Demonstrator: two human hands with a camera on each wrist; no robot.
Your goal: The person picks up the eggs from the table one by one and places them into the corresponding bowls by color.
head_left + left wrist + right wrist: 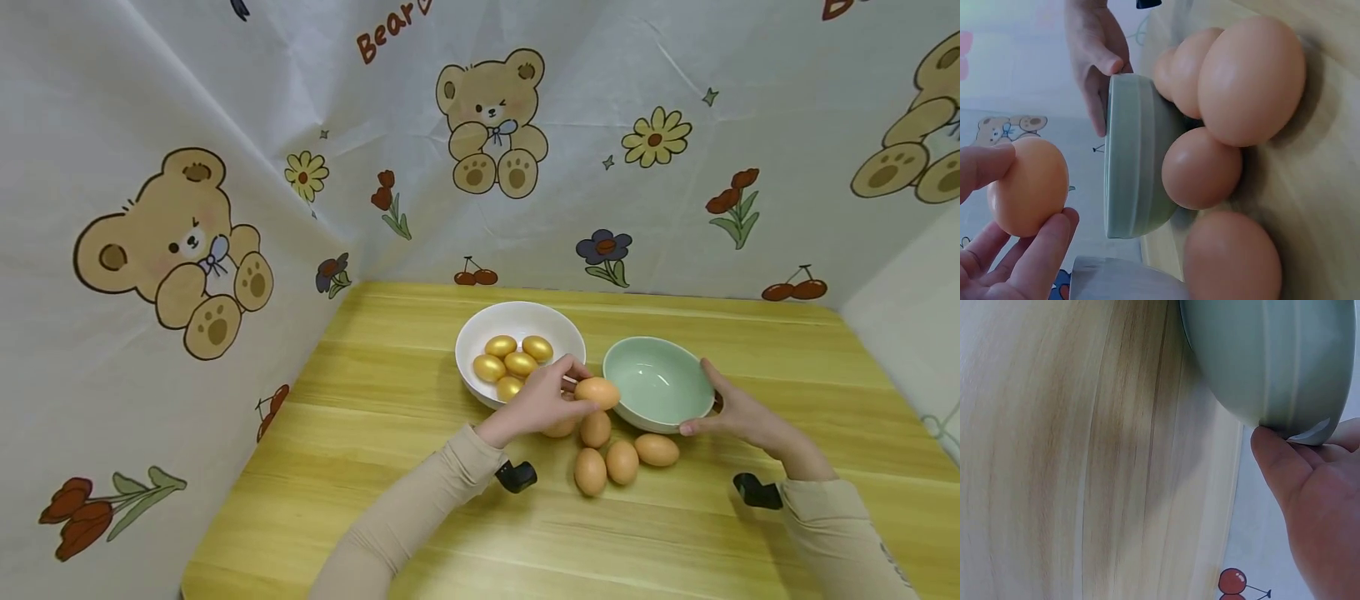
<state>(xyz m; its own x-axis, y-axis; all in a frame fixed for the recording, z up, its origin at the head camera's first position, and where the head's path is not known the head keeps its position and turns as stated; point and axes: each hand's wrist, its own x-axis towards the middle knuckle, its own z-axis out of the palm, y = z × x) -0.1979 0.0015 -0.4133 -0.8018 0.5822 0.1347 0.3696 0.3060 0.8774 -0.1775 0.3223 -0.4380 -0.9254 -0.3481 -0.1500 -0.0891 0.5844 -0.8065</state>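
My left hand (542, 402) pinches a brown egg (598, 392) between thumb and fingers, up by the left side of a light green bowl (647, 367). In the left wrist view the held egg (1030, 187) is raised off the table, beside the bowl's outer wall. Nothing lies in the green bowl. My right hand (750, 423) grips that bowl at its right side, thumb at the front and fingers round the back. Its thumb presses on the outer wall (1272, 369) in the right wrist view. Several more brown eggs (622, 462) lie on the table in front of the bowl.
A white bowl (517, 315) with several golden eggs (501, 347) stands left of the green one, partly covered by my left hand. The wooden table (360, 417) ends at a white cloth (405, 108) printed with bears and flowers, behind and at the left.
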